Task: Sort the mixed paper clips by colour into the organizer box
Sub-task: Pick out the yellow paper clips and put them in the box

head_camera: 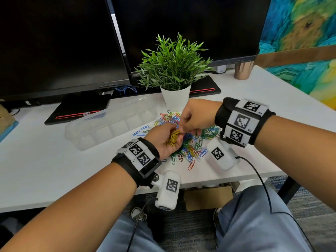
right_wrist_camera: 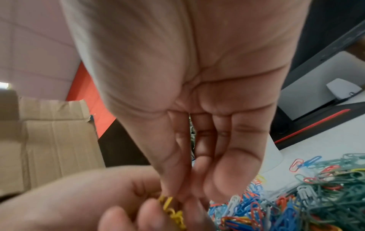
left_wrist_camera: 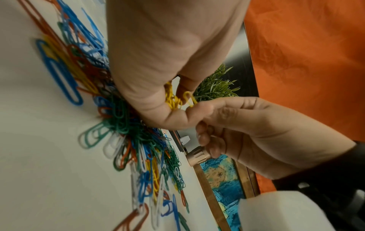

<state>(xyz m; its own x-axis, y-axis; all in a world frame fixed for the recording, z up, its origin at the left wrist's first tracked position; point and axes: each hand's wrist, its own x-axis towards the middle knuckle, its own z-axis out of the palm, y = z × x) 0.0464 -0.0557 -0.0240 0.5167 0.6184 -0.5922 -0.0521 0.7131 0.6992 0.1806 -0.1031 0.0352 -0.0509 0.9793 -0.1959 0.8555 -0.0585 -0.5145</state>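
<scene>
Hands meet above a heap of mixed paper clips on a white desk. The left hand, palm up, cups a bunch of yellow clips in its curled fingers. The right hand reaches down from above, its fingertips pinching one yellow clip at the edge of that bunch; the left wrist view shows this clip held between thumb and forefinger, touching the left thumb. The heap, in blue, green, red, yellow and white, lies directly under both hands, with a few stray clips around its edges. A clear organizer box sits open on the desk just left of the heap, its lid tilted back; its compartments look unfilled, though the plastic makes this hard to tell. A potted plant stands behind the heap, in front of two dark monitors. Both wrists wear black bands with printed square markers.
</scene>
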